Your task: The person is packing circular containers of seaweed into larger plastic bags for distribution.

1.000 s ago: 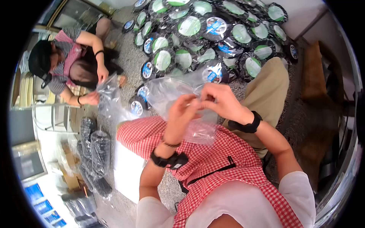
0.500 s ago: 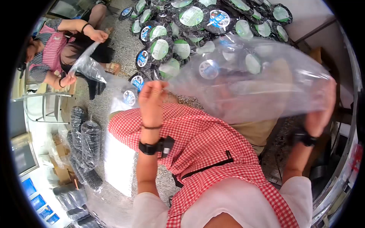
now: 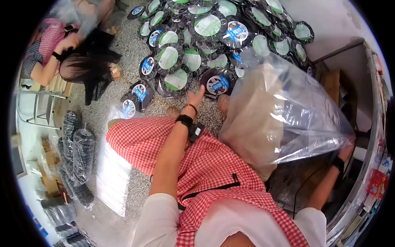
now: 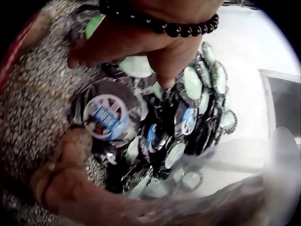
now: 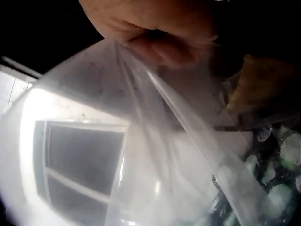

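Observation:
My right hand [image 3: 347,149] grips the gathered end of a large clear plastic bag [image 3: 302,123], low at the right. In the right wrist view the curled fingers [image 5: 164,49] hold the bunched film [image 5: 146,103]. The bag hangs puffed out over my right leg. My left hand [image 3: 195,98] reaches forward, fingers extended and holding nothing, close to a round black film-wrapped package [image 3: 217,85] with a blue wheel-picture label. In the left wrist view the hand [image 4: 141,40] hovers over the same heap of wrapped packages [image 4: 106,117].
A big heap of round wrapped packages [image 3: 207,25] with green-white labels lies ahead. Another person [image 3: 51,49] crouches at the upper left with clear film. Stacked black items in clear wrap [image 3: 82,156] and a white sheet [image 3: 115,177] lie left; a cluttered shelf [image 3: 376,181] borders the right.
The bag has been opened out and swung right in my right hand. My left hand has come away from the bag and moved to the front of the heap.

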A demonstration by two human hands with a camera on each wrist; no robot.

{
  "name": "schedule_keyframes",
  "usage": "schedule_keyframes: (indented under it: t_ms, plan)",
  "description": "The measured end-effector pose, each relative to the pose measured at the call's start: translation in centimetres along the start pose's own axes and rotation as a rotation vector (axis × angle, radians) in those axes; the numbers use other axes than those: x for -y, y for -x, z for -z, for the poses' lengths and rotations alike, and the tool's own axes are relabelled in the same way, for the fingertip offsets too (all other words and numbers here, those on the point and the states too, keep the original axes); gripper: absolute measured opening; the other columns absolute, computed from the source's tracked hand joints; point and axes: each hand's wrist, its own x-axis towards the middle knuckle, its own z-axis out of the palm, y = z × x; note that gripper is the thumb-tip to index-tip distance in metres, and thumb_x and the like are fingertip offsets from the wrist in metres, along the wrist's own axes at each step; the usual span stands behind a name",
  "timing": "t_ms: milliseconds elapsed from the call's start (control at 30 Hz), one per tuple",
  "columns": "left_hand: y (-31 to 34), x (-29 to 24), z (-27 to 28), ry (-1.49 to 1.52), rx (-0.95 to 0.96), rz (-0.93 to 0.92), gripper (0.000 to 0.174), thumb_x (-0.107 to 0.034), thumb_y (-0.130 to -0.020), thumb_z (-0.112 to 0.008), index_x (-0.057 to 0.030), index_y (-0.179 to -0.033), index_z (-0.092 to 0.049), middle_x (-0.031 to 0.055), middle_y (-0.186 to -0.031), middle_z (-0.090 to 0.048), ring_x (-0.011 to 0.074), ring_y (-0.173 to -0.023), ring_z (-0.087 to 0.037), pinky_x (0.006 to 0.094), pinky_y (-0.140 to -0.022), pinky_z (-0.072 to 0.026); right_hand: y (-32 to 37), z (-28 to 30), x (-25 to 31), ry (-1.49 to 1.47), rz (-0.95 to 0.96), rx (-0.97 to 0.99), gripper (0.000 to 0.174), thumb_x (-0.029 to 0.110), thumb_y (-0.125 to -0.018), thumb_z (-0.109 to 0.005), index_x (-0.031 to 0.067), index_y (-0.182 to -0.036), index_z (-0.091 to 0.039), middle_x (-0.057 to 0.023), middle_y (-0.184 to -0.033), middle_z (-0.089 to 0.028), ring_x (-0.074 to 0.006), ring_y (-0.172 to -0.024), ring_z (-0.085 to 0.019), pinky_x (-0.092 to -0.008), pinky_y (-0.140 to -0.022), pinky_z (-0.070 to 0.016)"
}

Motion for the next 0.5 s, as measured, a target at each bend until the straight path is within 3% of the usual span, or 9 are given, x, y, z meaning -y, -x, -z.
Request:
schedule_keyframes:
  t_ms: [33, 133, 167, 233, 267, 333, 400, 467, 500]
  plan:
    - [4.4, -2.4, -0.3, 0.196, 0.238, 0.060, 0.091, -0.061, -0.075, -0.056, 0.0073, -0.132, -0.033, 0.0231, -0.131, -0.042, 0.0334, -0.121, -0.041, 0.0381, -0.098, -0.0348, 0.4, 2.7, -1.6, -0.545, -0.316, 0.079, 0.027, 0.023, -0.094, -0.041, 0.0028, -0.102, -0.056, -0.0092, -0.108, -0.057, -0.0201, -0.104, -0.052, -0.0356, -0.094, -0.0368]
    - [5.4, 0.3, -4.7, 0.842, 1.013, 0.149, 0.043, -0.035, -0.091, -0.048, -0.0018, -0.118, -0.054, 0.0063, -0.110, -0.059, 0.0134, -0.093, -0.058, 0.0279, -0.076, -0.0471, 4.7, -9.0, 5.3, 0.192, -0.182, -0.256, 0.026, 0.026, -0.092, -0.047, 0.0025, -0.096, -0.057, -0.0110, -0.105, -0.057, -0.0188, -0.102, -0.052, -0.0323, -0.091, -0.0388]
    - [6.8, -0.4, -4.0, 0.841, 1.014, 0.159, 0.043, -0.035, -0.091, -0.048, -0.0018, -0.118, -0.054, 0.0063, -0.110, -0.059, 0.0134, -0.093, -0.058, 0.0279, -0.076, -0.0471, 6.1, -12.2, 7.5, 0.198, -0.189, -0.259, 0.026, 0.026, -0.092, -0.047, 0.0025, -0.096, -0.057, -0.0110, -0.105, -0.057, -0.0188, -0.102, -0.052, -0.0323, -0.091, -0.0388]
    - [10.2, -3.8, -2.0, 0.528, 0.839, 0.106, 0.032, -0.021, -0.090, -0.052, -0.0043, -0.116, -0.055, 0.0050, -0.107, -0.060, 0.0119, -0.088, -0.057, 0.0275, -0.073, -0.0490, 7.2, -16.4, 10.2, 1.129, 0.352, -0.016, 0.031, 0.031, -0.090, -0.052, 0.0020, -0.101, -0.057, -0.0100, -0.101, -0.058, -0.0174, -0.100, -0.053, -0.0297, -0.089, -0.0399]
    - [9.8, -3.7, -1.8, 0.524, 0.846, 0.104, 0.032, -0.021, -0.090, -0.052, -0.0043, -0.116, -0.055, 0.0050, -0.107, -0.060, 0.0119, -0.088, -0.057, 0.0275, -0.073, -0.0490, 7.0, -16.8, 10.3, 1.131, 0.351, -0.024, 0.031, 0.031, -0.090, -0.052, 0.0020, -0.101, -0.057, -0.0100, -0.101, -0.058, -0.0174, -0.100, -0.053, -0.0297, -0.089, -0.0399]
    - [8.2, -2.7, -0.9, 0.557, 0.907, 0.353, 0.031, -0.014, -0.087, -0.055, -0.0031, -0.117, -0.054, 0.0057, -0.109, -0.060, 0.0119, -0.089, -0.057, 0.0274, -0.076, -0.0496, 6.8, -17.7, 10.4, -0.154, -0.338, -0.231, 0.039, 0.032, -0.092, -0.051, 0.0004, -0.115, -0.053, -0.0085, -0.115, -0.055, -0.0180, -0.108, -0.050, -0.0287, -0.092, -0.0384]
    - [-1.3, 7.7, -2.7, 0.242, 1.036, -0.233, 0.030, -0.017, -0.087, -0.053, -0.0022, -0.114, -0.055, 0.0079, -0.108, -0.061, 0.0144, -0.091, -0.059, 0.0273, -0.076, -0.0497, 8.0, -28.1, 16.9, -0.152, -0.298, -0.136, 0.044, 0.032, -0.092, -0.049, -0.0002, -0.123, -0.048, -0.0078, -0.121, -0.051, -0.0178, -0.111, -0.049, -0.0290, -0.094, -0.0374]
    - [-1.7, 4.9, 2.1, -0.462, 0.334, -1.215, 0.030, -0.022, -0.087, -0.052, -0.0020, -0.109, -0.057, 0.0115, -0.107, -0.061, 0.0169, -0.091, -0.059, 0.0291, -0.074, -0.0494, 7.8, -35.5, 21.5, -0.164, -0.275, -0.113, 0.047, 0.030, -0.093, -0.048, -0.0003, -0.128, -0.044, -0.0071, -0.125, -0.049, -0.0175, -0.113, -0.047, -0.0293, -0.096, -0.0365]
    - [-3.3, 2.9, 5.3, -0.155, 0.244, -0.802, 0.028, -0.025, -0.087, -0.052, -0.0027, -0.102, -0.059, 0.0094, -0.097, -0.062, 0.0165, -0.081, -0.057, 0.0308, -0.067, -0.0475, 7.4, -37.3, 22.4, -0.183, -0.280, -0.137, 0.047, 0.029, -0.093, -0.047, -0.0002, -0.129, -0.043, -0.0067, -0.126, -0.048, -0.0174, -0.114, -0.047, -0.0295, -0.096, -0.0361]
